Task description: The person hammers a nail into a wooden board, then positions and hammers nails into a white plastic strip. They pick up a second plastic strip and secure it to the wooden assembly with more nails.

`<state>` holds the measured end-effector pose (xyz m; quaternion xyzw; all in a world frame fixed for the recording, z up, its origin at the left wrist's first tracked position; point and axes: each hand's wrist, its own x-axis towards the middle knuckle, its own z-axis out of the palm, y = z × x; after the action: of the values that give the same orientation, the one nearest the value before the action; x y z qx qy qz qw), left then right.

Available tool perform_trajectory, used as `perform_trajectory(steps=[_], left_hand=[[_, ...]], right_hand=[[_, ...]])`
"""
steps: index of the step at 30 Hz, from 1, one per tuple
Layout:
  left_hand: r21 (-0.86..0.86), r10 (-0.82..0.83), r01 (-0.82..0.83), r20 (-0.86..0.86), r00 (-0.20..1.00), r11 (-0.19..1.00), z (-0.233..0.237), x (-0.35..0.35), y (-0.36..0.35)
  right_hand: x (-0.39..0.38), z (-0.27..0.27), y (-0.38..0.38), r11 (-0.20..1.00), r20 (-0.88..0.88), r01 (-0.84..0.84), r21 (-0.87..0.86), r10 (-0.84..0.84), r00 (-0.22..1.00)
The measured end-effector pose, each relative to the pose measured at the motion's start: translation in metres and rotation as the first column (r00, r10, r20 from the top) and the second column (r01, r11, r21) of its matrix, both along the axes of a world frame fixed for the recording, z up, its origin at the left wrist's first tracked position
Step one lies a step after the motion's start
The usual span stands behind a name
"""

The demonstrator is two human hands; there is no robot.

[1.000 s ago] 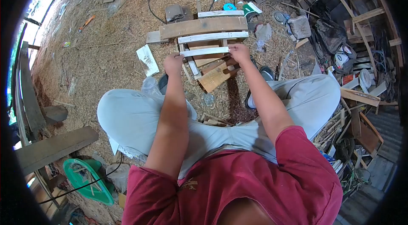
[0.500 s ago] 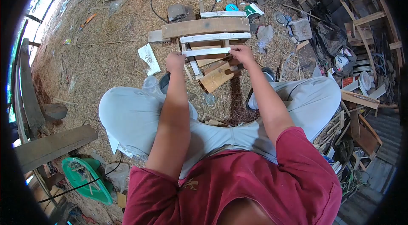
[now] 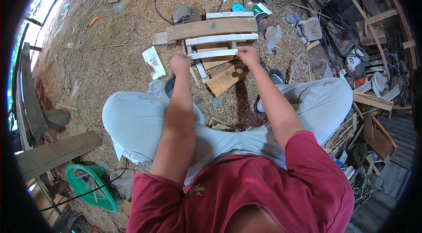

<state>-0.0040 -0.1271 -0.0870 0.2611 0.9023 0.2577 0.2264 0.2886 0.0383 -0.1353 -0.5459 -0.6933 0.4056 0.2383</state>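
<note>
Between my two hands a white wooden slat (image 3: 213,54) lies crosswise over a small wooden frame. My left hand (image 3: 180,63) is closed on its left end, and my right hand (image 3: 249,57) pinches the right end. Just beyond, a second white slat (image 3: 222,38) runs parallel across the frame. Farther off come a wide brown board (image 3: 212,29) and another white slat (image 3: 229,14). A white side piece (image 3: 199,63) of the frame slants toward me, and a light brown wood block (image 3: 227,79) lies tilted below the held slat.
Shavings cover the ground. A blue tape roll (image 3: 238,8) and a grey block (image 3: 181,13) sit beyond the frame. A white piece (image 3: 153,62) lies to its left. A green plastic basin (image 3: 91,187) stands at lower left, and scrap wood (image 3: 373,101) is piled at right.
Both hands keep hold of the white slat in nearly the same place. The whole view has shifted only slightly.
</note>
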Motion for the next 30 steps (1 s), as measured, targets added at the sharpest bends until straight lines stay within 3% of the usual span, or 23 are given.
perform_trajectory(steps=[8,11,15,20,23,26,30], left_hand=[[-0.021,-0.007,0.007,-0.001,1.0,1.0,-0.003,-0.001,0.002],[-0.026,0.002,-0.002,-0.007,1.0,1.0,-0.005,-0.002,0.002],[-0.032,0.014,-0.014,-0.007,1.0,0.999,-0.002,-0.001,0.003],[-0.052,-0.133,0.129,-0.083,0.988,0.99,-0.005,-0.006,0.004],[-0.027,-0.159,0.157,-0.106,0.982,0.987,-0.008,-0.007,0.004],[0.016,-0.16,0.162,-0.093,0.983,0.987,-0.012,-0.006,0.001],[0.071,-0.118,0.126,-0.107,0.987,0.99,-0.013,-0.005,-0.001]], right_hand=[[0.001,0.01,-0.003,1.0,0.001,0.0,-0.023,0.0,1.0],[0.002,0.035,-0.016,0.987,0.008,-0.091,0.131,0.09,0.996],[-0.001,0.044,-0.023,0.976,0.083,-0.146,0.165,0.133,0.988],[-0.004,0.048,-0.027,0.974,0.099,-0.156,0.164,0.141,0.985],[-0.006,0.055,-0.029,0.956,0.246,-0.229,0.183,0.18,0.952],[-0.008,0.057,-0.034,0.863,0.362,-0.326,0.385,0.184,0.914],[-0.007,0.047,-0.02,0.842,0.491,-0.437,0.315,0.249,0.835]])
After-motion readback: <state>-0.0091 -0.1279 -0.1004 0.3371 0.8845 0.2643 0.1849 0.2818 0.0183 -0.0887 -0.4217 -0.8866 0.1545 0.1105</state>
